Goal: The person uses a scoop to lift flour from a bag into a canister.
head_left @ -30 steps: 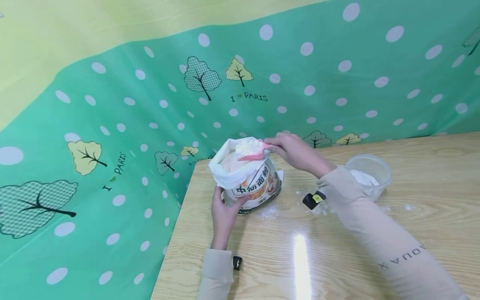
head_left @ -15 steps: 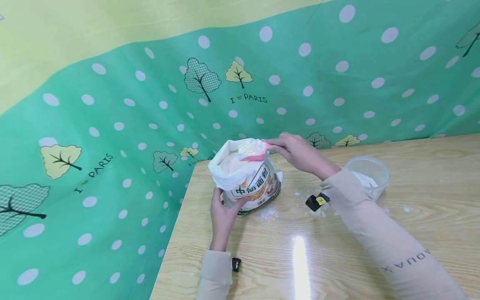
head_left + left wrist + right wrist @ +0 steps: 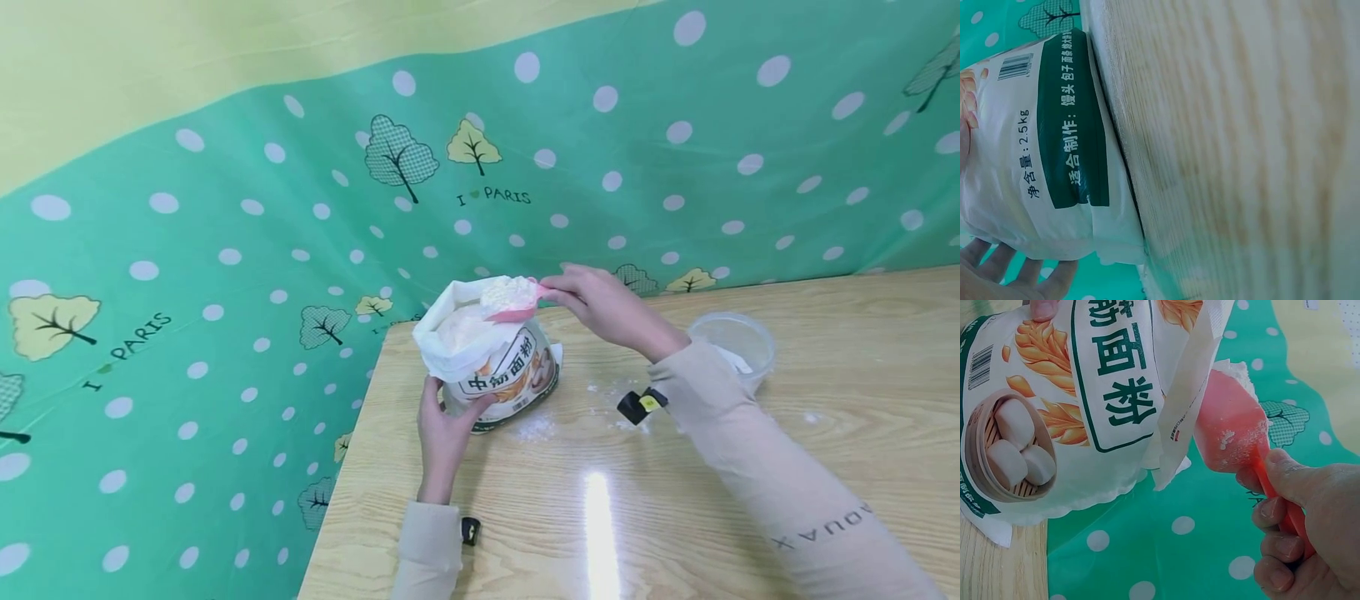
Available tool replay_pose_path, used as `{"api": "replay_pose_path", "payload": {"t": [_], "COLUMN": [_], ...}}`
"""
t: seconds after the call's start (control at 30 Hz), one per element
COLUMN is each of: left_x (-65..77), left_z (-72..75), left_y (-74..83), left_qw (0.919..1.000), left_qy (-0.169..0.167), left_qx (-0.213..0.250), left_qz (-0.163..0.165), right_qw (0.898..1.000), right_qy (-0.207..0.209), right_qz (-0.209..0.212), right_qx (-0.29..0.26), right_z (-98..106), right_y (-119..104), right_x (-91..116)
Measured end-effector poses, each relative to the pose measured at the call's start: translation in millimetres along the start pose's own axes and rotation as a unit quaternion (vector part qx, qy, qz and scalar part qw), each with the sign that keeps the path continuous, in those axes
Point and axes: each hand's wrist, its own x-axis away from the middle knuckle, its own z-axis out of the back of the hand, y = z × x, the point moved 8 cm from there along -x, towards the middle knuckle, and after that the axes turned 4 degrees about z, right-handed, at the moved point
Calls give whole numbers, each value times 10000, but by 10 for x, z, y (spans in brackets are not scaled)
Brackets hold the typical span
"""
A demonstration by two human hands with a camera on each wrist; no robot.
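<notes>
A white flour bag (image 3: 501,382) stands with its top rolled open, and flour (image 3: 463,327) shows inside. My left hand (image 3: 444,429) holds the bag's lower left side, thumb on the printed front and fingers around the side. In the left wrist view those fingers (image 3: 1029,275) curve along the bag's edge. My right hand (image 3: 600,304) grips the handle of a pink scoop (image 3: 1232,425), its fingers wrapped round it. Heaped with flour, the scoop (image 3: 516,312) is at the right rim of the bag's mouth. Flour dust clings to its underside.
A clear plastic tub (image 3: 738,333) with white powder stands right of the bag, partly behind my right sleeve (image 3: 697,375). Spilled flour (image 3: 536,429) dusts the wooden table (image 3: 525,542). A green printed cloth (image 3: 300,167) hangs behind and to the left.
The loaded scoop and my right hand have shifted slightly right, over the bag's rim. My left hand keeps its hold on the bag. The head view has turned a little.
</notes>
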Motion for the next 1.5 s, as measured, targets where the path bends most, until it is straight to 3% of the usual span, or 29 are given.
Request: {"api": "replay_pose_path", "payload": {"t": [0.93, 1.5], "left_x": [12, 15], "left_z": [4, -4], "left_y": [28, 72], "left_qw": [10000, 9999], "left_qy": [34, 65], "left_qx": [-26, -11], "left_qz": [-26, -86], "right_qw": [9981, 9982], "right_qy": [463, 525], "right_qz": [318, 213], "right_qx": [233, 196], "right_z": [173, 288], "right_y": [54, 187], "right_x": [210, 333]}}
